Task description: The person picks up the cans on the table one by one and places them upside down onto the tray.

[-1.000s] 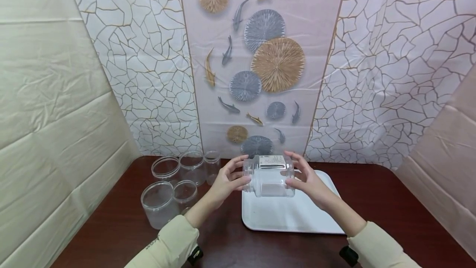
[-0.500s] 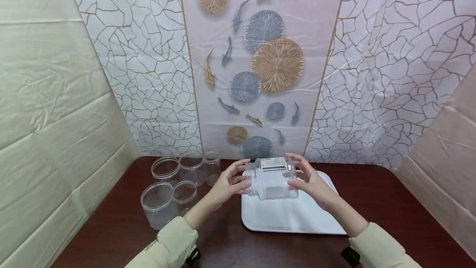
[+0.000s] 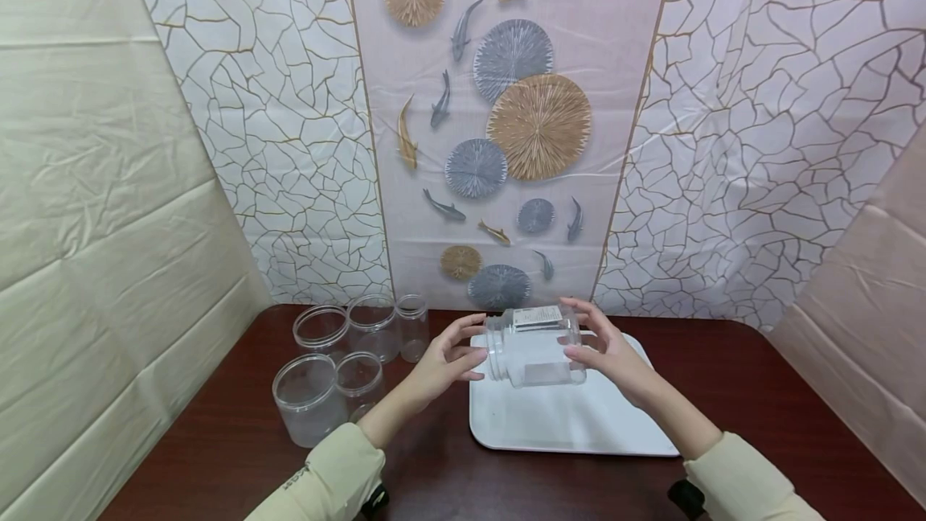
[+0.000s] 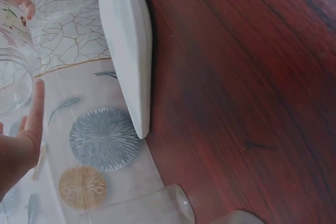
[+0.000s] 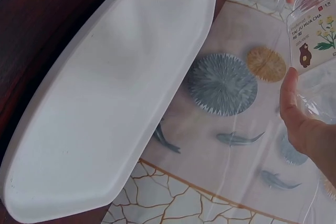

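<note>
A clear plastic jar (image 3: 537,356) is held on its side over the tray, its threaded mouth facing left. My right hand (image 3: 611,360) grips it around the base end. My left hand (image 3: 447,360) is beside the mouth, fingers spread, with fingertips right at the rim. In the right wrist view a printed label (image 5: 315,38) with a bear and yellow flowers shows on the jar, and the right thumb lies against its side. The left wrist view has the round opening (image 4: 16,85) of the jar close to a left finger.
Below the jar lies a white tray (image 3: 550,428) on the dark red wooden table (image 3: 427,473). Several clear jars without lids stand grouped at the left, among them a wide jar (image 3: 307,408) in front and a slim jar (image 3: 413,332) behind. Patterned cloth hangs behind the table.
The jar has moved slightly right and down with my right hand. My left fingers, earlier around its mouth, are now at the edge of the rim.
</note>
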The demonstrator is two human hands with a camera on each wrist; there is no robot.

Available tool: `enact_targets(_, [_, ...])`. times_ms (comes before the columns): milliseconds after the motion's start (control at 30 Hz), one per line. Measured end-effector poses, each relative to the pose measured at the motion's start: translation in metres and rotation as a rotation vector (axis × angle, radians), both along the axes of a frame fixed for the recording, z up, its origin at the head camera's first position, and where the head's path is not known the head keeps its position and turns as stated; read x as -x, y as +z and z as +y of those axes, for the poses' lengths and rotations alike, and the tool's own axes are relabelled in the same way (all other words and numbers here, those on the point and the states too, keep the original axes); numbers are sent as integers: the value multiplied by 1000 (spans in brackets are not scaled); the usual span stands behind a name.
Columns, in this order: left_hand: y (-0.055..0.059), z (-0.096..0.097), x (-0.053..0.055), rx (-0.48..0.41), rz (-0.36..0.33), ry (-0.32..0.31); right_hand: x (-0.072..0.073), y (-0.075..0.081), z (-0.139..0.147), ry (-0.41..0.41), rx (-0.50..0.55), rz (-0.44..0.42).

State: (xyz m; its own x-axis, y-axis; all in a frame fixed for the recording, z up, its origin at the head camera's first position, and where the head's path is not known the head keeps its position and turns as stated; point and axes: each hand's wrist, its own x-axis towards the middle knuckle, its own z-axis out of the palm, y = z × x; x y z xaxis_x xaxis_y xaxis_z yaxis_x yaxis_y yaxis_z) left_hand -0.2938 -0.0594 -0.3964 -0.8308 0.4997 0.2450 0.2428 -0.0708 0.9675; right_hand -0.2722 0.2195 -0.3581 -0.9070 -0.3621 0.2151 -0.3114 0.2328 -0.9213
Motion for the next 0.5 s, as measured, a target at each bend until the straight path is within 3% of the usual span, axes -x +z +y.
enact_targets(100, [-6, 0, 3, 68, 33, 54, 1, 1, 4, -31, 5, -5])
enact_targets(333, [-19, 2, 4, 370, 246, 206, 3, 1, 9, -88, -18, -10])
enact_targets(500, [-25, 5, 5, 553, 351, 230, 5, 0, 13, -122, -49, -1])
